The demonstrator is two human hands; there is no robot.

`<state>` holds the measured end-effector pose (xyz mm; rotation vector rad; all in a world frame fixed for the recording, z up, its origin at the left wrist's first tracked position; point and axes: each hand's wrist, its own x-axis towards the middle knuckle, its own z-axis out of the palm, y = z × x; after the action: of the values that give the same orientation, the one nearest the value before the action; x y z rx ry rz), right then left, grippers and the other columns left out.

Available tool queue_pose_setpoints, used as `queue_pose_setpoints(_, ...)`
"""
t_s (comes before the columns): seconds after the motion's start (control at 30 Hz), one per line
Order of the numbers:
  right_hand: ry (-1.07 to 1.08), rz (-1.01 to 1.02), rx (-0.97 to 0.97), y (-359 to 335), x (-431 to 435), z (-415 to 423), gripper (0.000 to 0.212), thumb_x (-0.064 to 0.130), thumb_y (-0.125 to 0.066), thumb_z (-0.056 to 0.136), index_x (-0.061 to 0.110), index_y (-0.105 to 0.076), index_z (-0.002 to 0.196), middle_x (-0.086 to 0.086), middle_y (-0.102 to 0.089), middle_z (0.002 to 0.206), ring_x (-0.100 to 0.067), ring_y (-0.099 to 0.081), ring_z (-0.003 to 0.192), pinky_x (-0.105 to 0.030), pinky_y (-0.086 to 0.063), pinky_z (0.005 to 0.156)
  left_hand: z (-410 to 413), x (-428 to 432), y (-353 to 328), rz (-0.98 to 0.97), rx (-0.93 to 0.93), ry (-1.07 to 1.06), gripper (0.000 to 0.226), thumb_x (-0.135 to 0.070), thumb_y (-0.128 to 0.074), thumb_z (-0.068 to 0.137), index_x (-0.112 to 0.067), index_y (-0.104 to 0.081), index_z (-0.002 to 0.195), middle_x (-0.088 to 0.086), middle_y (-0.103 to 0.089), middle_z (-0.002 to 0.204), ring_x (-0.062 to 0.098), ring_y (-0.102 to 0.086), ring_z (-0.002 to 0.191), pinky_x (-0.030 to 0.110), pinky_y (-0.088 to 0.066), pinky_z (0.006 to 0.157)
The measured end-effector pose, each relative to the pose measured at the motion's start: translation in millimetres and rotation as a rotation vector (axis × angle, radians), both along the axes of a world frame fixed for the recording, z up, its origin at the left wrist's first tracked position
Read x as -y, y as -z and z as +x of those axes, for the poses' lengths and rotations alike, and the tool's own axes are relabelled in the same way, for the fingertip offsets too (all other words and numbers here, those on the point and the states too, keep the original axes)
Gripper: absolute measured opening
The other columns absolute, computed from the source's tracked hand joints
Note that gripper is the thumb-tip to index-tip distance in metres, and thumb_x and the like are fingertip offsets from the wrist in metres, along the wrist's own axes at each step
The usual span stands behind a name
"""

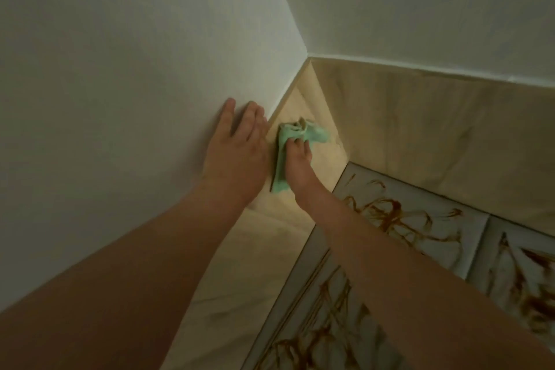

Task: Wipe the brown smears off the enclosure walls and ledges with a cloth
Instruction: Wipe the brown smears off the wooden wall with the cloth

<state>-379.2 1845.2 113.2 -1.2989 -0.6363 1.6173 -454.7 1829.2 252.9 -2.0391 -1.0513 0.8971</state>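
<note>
Cloth (316, 133) partly under right hand (300, 164)

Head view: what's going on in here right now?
A person's right hand grips a green cloth and presses it against the beige wall near the corner. The left hand rests flat on the white wall above. Brown smears cover the white panels at lower right, not yet wiped.

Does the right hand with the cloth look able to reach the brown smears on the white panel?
Probably yes: the right hand grips the green cloth against the beige wall, and the brown smears lie close by, lower down, with nothing in between.
</note>
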Motion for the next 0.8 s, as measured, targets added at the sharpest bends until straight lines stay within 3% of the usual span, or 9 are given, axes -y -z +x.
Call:
queue_pose_setpoints(0.07,0.057,-0.029,-0.093,-25.2,20.1,-14.4,0.069,0.052,-0.032,0.1,0.028,-0.02,0.164,0.006,0.0,0.173,-0.02,-0.007,0.159,-0.047,-0.01,0.129,-8.6,17.2,-21.9,0.005,0.054,-0.026,0.073,-0.026,0.005,0.095,0.002,-0.007,0.161,0.02,-0.007,0.171,0.037,0.002,0.159,0.064,0.003,0.125)
queue_pose_setpoints(0.13,-0.07,0.062,0.067,-42.3,55.6,-33.8,0.08,0.06,-0.027,0.095,0.02,-0.02,0.164,0.001,0.003,0.174,-0.019,0.002,0.159,-0.046,-0.003,0.129,-42.6,41.5,-29.1,0.023,0.131,0.026,0.079,-0.022,0.011,0.09,0.001,-0.013,0.161,0.019,-0.011,0.171,0.036,-0.001,0.159,0.061,0.005,0.126)
queue_pose_setpoints(0.2,-0.212,0.121,0.221,-43.5,88.7,-57.7,0.087,0.07,-0.023,0.096,0.019,-0.013,0.166,-0.002,0.007,0.174,-0.016,0.008,0.158,-0.041,0.004,0.128,-75.6,65.8,-44.7,0.027,0.247,-0.021,0.079,-0.023,0.005,0.091,-0.001,-0.023,0.161,0.017,-0.019,0.17,0.034,-0.008,0.159,0.055,0.002,0.127)
queue_pose_setpoints(0.27,-0.185,0.068,0.169,-41.2,113.0,-84.7,0.079,0.062,-0.032,0.105,0.02,-0.006,0.166,0.001,0.012,0.173,-0.014,0.008,0.158,-0.039,0.001,0.129,-103.0,90.1,-49.6,0.046,0.327,-0.043,0.076,-0.026,-0.004,0.092,-0.002,-0.033,0.158,0.016,-0.029,0.167,0.032,-0.017,0.158,0.051,-0.003,0.128)
queue_pose_setpoints(0.37,-0.119,0.113,0.167,-53.7,153.8,-120.9,0.067,0.048,-0.038,0.109,0.021,-0.015,0.166,0.0,-0.012,0.172,-0.014,-0.017,0.156,-0.032,-0.016,0.127,-127.8,133.5,-48.8,0.062,0.465,-0.032,0.064,-0.029,-0.027,0.094,0.002,-0.058,0.141,0.018,-0.053,0.152,0.034,-0.036,0.15,0.053,-0.02,0.125)
queue_pose_setpoints(0.5,-0.137,0.001,-0.103,-75.4,212.7,-135.7,0.038,0.042,-0.038,0.108,0.034,-0.061,0.137,0.007,-0.07,0.127,-0.012,-0.065,0.116,-0.045,-0.055,0.102,-150.9,205.8,-49.0,-0.071,0.692,-0.281,0.073,-0.036,-0.017,0.091,-0.003,-0.054,0.145,0.012,-0.05,0.153,0.03,-0.027,0.153,0.048,-0.018,0.127)
queue_pose_setpoints(0.63,-0.141,-0.16,-0.394,-101.9,249.9,-120.3,0.036,0.036,-0.043,0.109,0.018,-0.069,0.127,-0.006,-0.072,0.125,-0.027,-0.066,0.116,-0.046,-0.059,0.085,-176.8,273.7,-45.0,-0.085,0.958,-0.384,0.069,-0.038,-0.014,0.088,-0.007,-0.066,0.122,0.012,-0.064,0.123,0.032,-0.051,0.126,0.042,-0.04,0.112)
queue_pose_setpoints(0.7,-0.136,-0.185,-0.438,-120.1,266.1,-106.8,0.041,0.036,-0.041,0.106,0.014,-0.068,0.128,-0.014,-0.067,0.13,-0.032,-0.065,0.115,-0.046,-0.056,0.093,-187.8,296.2,-41.1,-0.069,1.152,-0.481,0.063,-0.037,-0.02,0.088,-0.007,-0.067,0.115,0.011,-0.064,0.114,0.032,-0.055,0.112,0.043,-0.049,0.097)
queue_pose_setpoints(0.8,-0.165,-0.159,-0.468,-146.1,284.1,-83.4,0.058,0.041,-0.046,0.095,0.01,-0.062,0.141,-0.02,-0.061,0.142,-0.04,-0.059,0.131,-0.053,-0.046,0.11,-191.5,312.6,-48.8,-0.107,1.403,-0.664,0.041,-0.025,-0.039,0.098,-0.014,-0.06,0.132,0.01,-0.062,0.127,0.03,-0.056,0.117,0.042,-0.05,0.096)
